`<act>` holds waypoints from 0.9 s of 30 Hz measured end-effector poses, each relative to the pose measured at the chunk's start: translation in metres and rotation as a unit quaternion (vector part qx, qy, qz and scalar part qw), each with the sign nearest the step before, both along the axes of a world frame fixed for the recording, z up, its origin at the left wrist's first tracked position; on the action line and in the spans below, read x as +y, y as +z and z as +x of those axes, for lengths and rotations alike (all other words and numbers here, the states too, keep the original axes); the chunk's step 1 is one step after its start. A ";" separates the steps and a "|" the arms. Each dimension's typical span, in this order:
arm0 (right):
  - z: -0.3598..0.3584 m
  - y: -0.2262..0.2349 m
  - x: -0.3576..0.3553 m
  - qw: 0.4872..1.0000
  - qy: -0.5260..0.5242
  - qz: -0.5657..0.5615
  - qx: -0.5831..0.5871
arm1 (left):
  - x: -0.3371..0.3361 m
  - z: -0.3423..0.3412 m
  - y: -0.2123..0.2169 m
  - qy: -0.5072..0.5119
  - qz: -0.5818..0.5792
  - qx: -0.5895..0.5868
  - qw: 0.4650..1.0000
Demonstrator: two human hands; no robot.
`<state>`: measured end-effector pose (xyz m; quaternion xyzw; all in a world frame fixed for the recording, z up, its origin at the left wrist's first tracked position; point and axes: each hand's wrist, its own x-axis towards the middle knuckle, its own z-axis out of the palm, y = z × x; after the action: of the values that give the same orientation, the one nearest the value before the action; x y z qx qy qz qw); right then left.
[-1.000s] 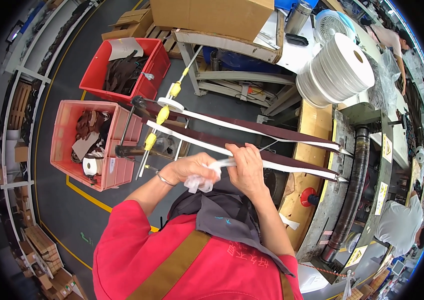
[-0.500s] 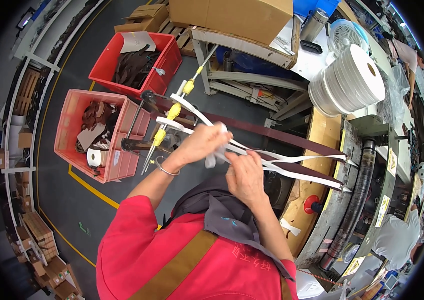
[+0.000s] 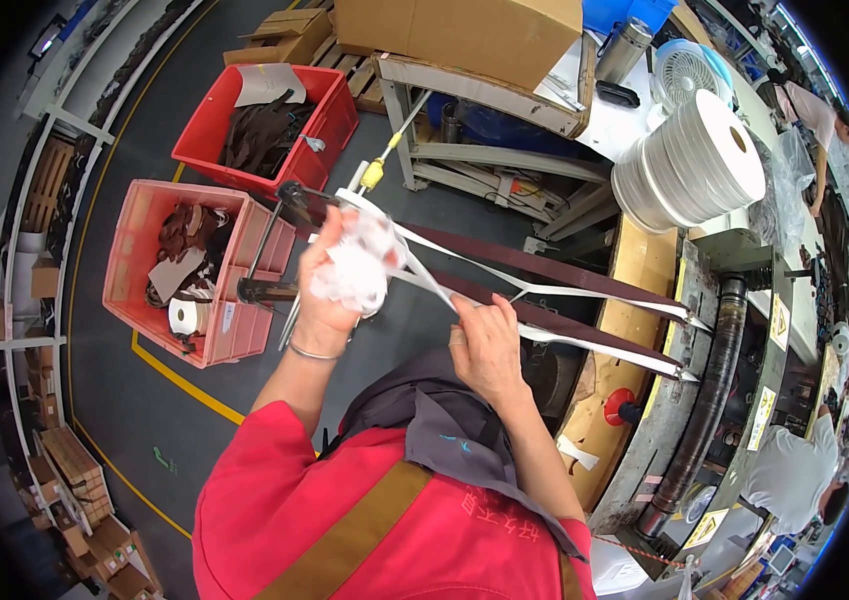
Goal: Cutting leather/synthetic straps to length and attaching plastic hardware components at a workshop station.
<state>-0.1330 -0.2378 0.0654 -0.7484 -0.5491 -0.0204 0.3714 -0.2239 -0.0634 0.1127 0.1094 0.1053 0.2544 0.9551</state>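
My left hand [image 3: 319, 290] is turned palm up around a bunched, motion-blurred coil of white tape [image 3: 349, 275] beside the upright spindle stand. From the coil a white length stretches to my right hand [image 3: 489, 345], whose thumb and fingers pinch it. Beyond and beneath my hands, two dark maroon strips [image 3: 554, 262] run from the stand to the machine on the right. White tape lies along them and enters pointed metal guides [image 3: 686, 376] at the machine's edge. A yellow fitting [image 3: 372, 175] shows on the spindle rod; my left hand and the coil hide its lower part.
To the left stand a red bin [image 3: 264, 180] of dark strips and a pink bin [image 3: 124, 270] with brown scraps and a white roll. Large white tape spools [image 3: 684, 165] and a fan [image 3: 689, 75] are at the upper right. A long dark roller [image 3: 694, 410] belongs to the machine.
My left hand has moved left toward the spindle and turned palm up, with the white tape bunched in it. My right hand has shifted slightly left, and the tape between the hands is longer.
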 end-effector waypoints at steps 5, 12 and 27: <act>-0.004 0.009 0.000 0.999 0.043 -0.016 0.000 | 0.004 0.012 -0.008 0.026 0.578 0.279 0.766; 0.017 0.011 -0.004 0.998 0.060 0.001 -0.027 | -0.021 -0.003 -0.045 -0.483 0.432 0.097 0.756; -0.002 0.009 0.001 0.999 0.049 0.008 -0.011 | 0.009 0.011 -0.029 -0.205 0.558 0.249 0.765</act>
<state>-0.1350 -0.2369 0.0745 -0.7174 -0.5891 -0.0143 0.3717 -0.2126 -0.0547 0.0840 0.7015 0.1543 0.0304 0.6951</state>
